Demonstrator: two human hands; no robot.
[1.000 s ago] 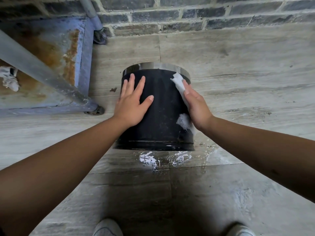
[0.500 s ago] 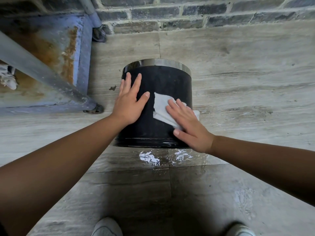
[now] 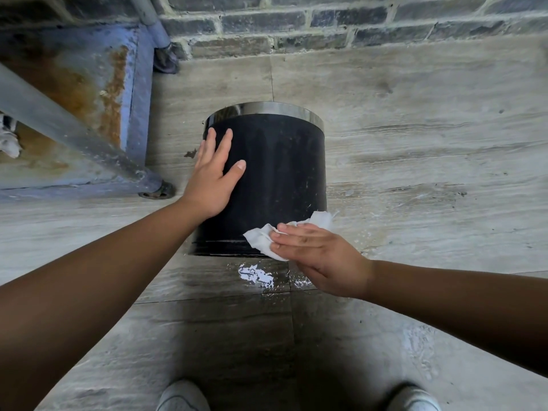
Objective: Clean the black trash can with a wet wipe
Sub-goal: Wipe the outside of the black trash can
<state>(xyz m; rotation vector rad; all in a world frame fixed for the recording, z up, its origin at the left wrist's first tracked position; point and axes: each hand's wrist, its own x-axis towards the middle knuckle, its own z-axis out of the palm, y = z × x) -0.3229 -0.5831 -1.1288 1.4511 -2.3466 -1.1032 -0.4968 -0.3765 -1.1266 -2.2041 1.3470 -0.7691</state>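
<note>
A black round trash can point(image 3: 278, 173) with a shiny metal rim stands upright on the tiled floor. My left hand point(image 3: 212, 176) lies flat against its left side, fingers spread, holding nothing. My right hand point(image 3: 318, 256) presses a crumpled white wet wipe point(image 3: 261, 237) against the lower right of the can's wall, near its base. Part of the wipe sticks out above my fingers at the can's right edge.
A rusty blue metal frame point(image 3: 130, 93) with a grey diagonal bar stands to the left of the can. A dark brick wall point(image 3: 326, 22) runs behind. A wet patch point(image 3: 255, 274) shines on the floor before the can. My white shoes point(image 3: 182, 396) show at the bottom.
My right hand has wiped down the can's wall with the wipe, from the upper right rim through the middle to the lower right base. My left hand stayed on the left side.
</note>
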